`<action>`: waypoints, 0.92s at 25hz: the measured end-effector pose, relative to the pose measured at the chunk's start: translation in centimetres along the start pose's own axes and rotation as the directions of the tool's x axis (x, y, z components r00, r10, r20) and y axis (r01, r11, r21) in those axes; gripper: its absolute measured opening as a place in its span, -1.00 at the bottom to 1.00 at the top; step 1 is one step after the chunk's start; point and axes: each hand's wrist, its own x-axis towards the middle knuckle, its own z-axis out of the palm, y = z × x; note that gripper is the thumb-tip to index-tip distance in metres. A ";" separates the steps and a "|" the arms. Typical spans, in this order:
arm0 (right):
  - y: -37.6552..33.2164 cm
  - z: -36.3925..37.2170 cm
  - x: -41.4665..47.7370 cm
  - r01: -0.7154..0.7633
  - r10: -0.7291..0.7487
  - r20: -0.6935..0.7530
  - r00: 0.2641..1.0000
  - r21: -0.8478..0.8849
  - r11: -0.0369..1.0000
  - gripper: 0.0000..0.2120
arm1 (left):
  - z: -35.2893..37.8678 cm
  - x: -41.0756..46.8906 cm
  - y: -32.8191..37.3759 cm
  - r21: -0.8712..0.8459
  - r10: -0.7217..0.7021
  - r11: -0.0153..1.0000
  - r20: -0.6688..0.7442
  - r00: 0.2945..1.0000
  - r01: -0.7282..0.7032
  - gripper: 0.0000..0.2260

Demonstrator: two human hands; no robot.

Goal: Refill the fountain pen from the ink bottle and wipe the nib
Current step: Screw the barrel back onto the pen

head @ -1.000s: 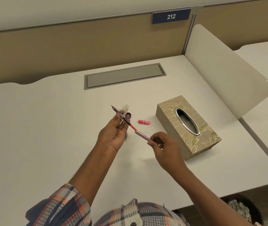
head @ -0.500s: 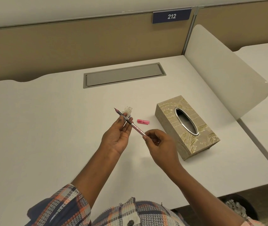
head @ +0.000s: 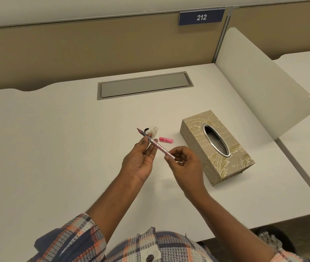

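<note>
White table (head: 56,148) under beige partitions: left hand (head: 139,159) and right hand (head: 184,163) both pinch the fountain pen (head: 156,144), nib bared above the ink bottle (head: 153,130). A slip could spatter ink.

Left hand (head: 141,159) palm-up; right hand (head: 183,163) pinching.
</note>
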 end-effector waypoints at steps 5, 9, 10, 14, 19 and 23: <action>0.1 0.0 0.0 -0.098 0.096 0.039 0.995 0.050 0.994 -0.83 | 0.1 -0.2 -0.3 0.005 0.015 1.000 0.006 1.000 -0.015 -0.68; -0.3 0.1 -0.2 -0.200 0.189 0.118 0.975 0.088 0.976 -0.67 | 0.1 -0.3 -0.4 0.017 0.018 1.000 -0.003 1.000 -0.018 -0.69; -0.3 0.1 -0.2 -0.203 0.188 0.138 0.973 0.110 0.973 -0.73 | 0.0 -0.3 -0.4 0.016 0.018 1.000 -0.006 1.000 -0.018 -0.69; -0.3 0.0 -0.4 -0.196 0.163 0.168 0.972 0.196 0.961 -0.85 | -0.1 -0.3 -0.3 -0.005 0.019 1.000 -0.018 1.000 -0.019 -0.68; -0.5 -0.1 -0.4 -0.274 0.239 0.191 0.952 0.181 0.945 -0.66 | -0.1 -0.3 -0.5 0.004 0.022 1.000 -0.014 1.000 -0.022 -0.70; -0.1 -0.2 -0.4 -0.240 0.214 0.170 0.962 0.148 0.960 -0.80 | -0.3 -0.1 -0.5 0.010 0.021 1.000 -0.020 1.000 -0.021 -0.70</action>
